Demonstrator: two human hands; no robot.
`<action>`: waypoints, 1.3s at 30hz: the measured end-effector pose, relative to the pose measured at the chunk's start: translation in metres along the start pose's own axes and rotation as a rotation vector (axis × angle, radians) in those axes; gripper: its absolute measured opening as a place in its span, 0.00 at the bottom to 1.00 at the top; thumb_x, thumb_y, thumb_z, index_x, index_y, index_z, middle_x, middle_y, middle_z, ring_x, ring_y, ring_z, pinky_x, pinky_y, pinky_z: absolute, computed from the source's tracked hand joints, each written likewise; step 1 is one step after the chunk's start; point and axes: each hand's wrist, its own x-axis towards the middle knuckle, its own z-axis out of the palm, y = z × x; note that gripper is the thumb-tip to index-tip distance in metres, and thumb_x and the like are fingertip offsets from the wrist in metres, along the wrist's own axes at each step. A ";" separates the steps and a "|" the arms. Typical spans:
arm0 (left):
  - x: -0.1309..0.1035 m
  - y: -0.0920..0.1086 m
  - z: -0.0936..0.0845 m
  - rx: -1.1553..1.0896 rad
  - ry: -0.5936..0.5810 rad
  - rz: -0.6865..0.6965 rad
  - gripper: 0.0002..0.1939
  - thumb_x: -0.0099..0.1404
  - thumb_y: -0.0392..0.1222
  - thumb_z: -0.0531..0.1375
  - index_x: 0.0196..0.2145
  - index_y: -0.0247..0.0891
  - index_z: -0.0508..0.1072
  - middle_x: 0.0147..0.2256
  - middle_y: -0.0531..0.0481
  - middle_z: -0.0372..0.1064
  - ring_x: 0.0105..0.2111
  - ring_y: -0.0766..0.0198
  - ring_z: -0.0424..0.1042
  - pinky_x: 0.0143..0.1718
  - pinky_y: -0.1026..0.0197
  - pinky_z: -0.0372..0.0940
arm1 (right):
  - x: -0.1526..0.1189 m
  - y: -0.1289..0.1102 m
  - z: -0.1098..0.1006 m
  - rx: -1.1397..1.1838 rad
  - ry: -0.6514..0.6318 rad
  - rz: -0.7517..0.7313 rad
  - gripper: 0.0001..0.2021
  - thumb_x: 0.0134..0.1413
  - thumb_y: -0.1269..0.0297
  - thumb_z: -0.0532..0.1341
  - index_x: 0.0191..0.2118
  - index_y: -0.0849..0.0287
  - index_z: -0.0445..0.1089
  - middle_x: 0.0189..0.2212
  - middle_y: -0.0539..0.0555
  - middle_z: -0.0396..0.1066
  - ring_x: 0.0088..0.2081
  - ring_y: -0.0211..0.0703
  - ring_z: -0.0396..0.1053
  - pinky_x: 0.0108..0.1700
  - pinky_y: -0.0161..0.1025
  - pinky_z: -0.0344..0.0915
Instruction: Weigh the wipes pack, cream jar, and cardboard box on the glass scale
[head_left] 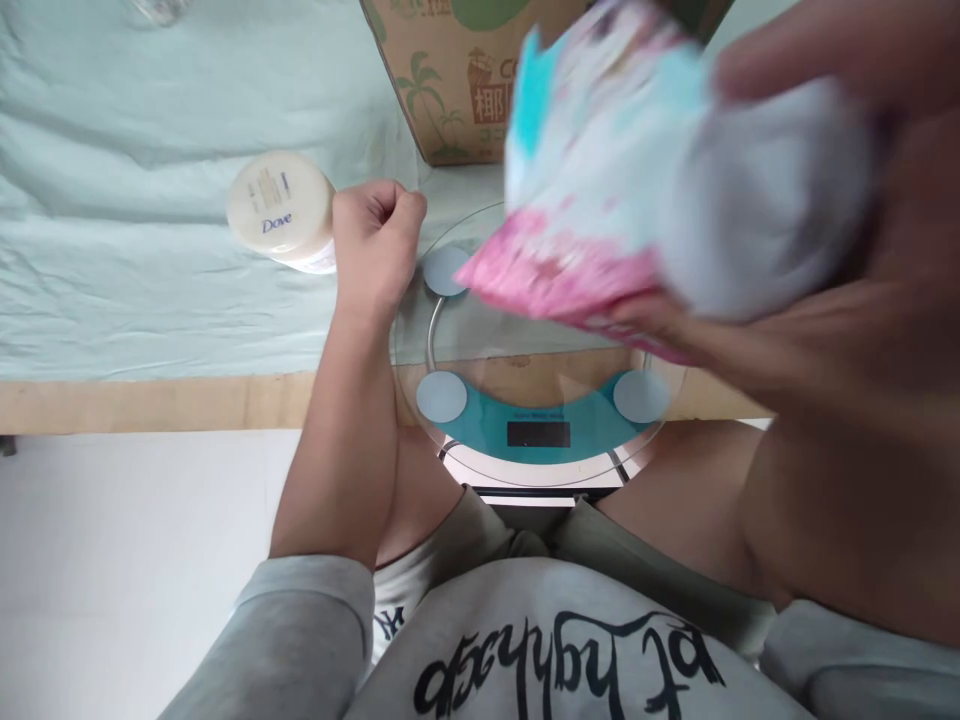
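My left hand (377, 240) is closed in a fist on the pale cloth, with nothing visible in it. It rests beside the cream Dove jar (277, 205) and the left edge of a glass bathroom scale (540, 445). Raised close to the camera, my right hand (847, 230) grips a soft pouch (592, 180) printed in pink, white and cyan. A rounded grey-white piece (765, 200) sits at the pouch's right end within my fingers; blur hides whether it is a cap. The pouch hangs over the scale's right half and covers part of the glass.
Behind the scale stands a brown cardboard box (450, 100) with palm tree prints. Light green cloth (135, 280) covers the table, whose wooden front edge (150, 403) shows. The scale overhangs that edge above my lap. A clear object (161, 10) is cut off at top left.
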 end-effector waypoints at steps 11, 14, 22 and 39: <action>-0.009 0.014 0.004 0.051 -0.030 0.020 0.28 0.73 0.32 0.64 0.17 0.44 0.60 0.18 0.52 0.52 0.24 0.62 0.49 0.32 0.51 0.46 | -0.008 -0.118 0.037 0.062 -0.227 -0.624 0.26 0.81 0.43 0.62 0.74 0.47 0.71 0.62 0.53 0.74 0.58 0.43 0.74 0.61 0.41 0.75; -0.009 0.015 0.008 0.045 -0.017 0.010 0.28 0.72 0.31 0.63 0.16 0.45 0.58 0.17 0.52 0.51 0.23 0.61 0.48 0.32 0.50 0.43 | -0.007 -0.116 0.049 0.126 -0.249 -0.534 0.28 0.79 0.40 0.64 0.71 0.51 0.73 0.57 0.56 0.75 0.58 0.45 0.74 0.60 0.42 0.75; -0.010 0.017 0.006 0.046 -0.010 -0.012 0.29 0.74 0.27 0.61 0.17 0.42 0.58 0.18 0.53 0.51 0.25 0.64 0.49 0.34 0.52 0.46 | 0.034 -0.014 0.079 0.362 -0.009 0.049 0.37 0.72 0.23 0.60 0.44 0.60 0.73 0.33 0.59 0.64 0.44 0.43 0.67 0.47 0.41 0.70; -0.004 0.005 0.010 0.118 -0.087 -0.125 0.35 0.73 0.30 0.66 0.19 0.42 0.47 0.25 0.51 0.33 0.31 0.62 0.37 0.34 0.53 0.38 | 0.042 0.042 0.135 0.525 0.383 0.420 0.36 0.82 0.40 0.60 0.30 0.62 0.45 0.22 0.44 0.33 0.28 0.27 0.35 0.31 0.28 0.41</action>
